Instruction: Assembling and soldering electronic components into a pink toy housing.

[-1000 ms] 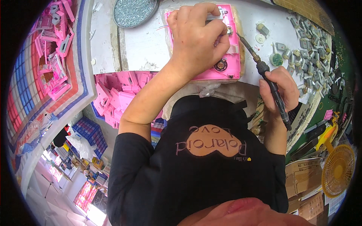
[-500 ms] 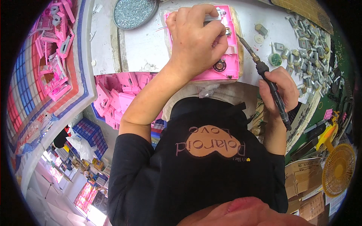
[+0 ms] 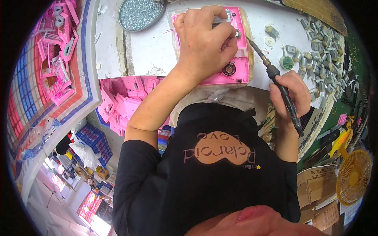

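Observation:
A pink plastic housing (image 3: 242, 75) lies on the worktable with small parts inside it, among them a round black speaker (image 3: 228, 69). My left hand (image 3: 202, 43) rests over the housing, fingers bent and thumb drawn in; what they pinch is hidden beneath them. Thin wires stick out at the housing's left side. In my right hand (image 3: 297, 92) is a soldering iron (image 3: 272, 70), held like a pen. Its tip points up and left, at the housing's right edge beside a small metal part; I cannot tell whether it touches.
A round tray of small metal pieces (image 3: 141, 15) stands at the far left. Several small grey motors (image 3: 317, 59) are heaped on the right, near a round green-topped container (image 3: 287, 61). Pink plastic parts (image 3: 128, 100) lie below the table's edge. A yellow fan (image 3: 353, 177) is at the lower right.
Almost nothing differs. The view has shifted slightly; both hands, the soldering iron and the housing keep nearly the same places.

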Demonstrator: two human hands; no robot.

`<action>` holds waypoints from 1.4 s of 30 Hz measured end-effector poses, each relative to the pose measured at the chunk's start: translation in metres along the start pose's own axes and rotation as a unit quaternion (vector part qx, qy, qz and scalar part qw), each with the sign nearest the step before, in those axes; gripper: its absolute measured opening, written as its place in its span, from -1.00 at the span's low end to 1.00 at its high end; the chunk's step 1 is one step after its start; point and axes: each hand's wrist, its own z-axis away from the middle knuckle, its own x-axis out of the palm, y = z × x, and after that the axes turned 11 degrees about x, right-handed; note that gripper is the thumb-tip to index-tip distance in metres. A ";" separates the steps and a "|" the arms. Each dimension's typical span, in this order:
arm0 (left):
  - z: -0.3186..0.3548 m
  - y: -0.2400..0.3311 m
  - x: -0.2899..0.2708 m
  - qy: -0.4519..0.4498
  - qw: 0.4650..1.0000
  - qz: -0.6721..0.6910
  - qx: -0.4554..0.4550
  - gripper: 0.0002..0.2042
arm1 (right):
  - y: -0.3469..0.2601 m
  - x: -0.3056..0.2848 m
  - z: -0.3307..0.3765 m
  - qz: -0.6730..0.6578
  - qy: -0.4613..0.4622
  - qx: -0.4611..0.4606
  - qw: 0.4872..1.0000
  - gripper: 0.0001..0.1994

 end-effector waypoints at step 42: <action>0.006 -0.017 -0.052 0.033 0.973 0.184 -0.135 -0.88 | -0.012 0.023 -0.028 -0.145 0.051 0.148 0.977 -0.59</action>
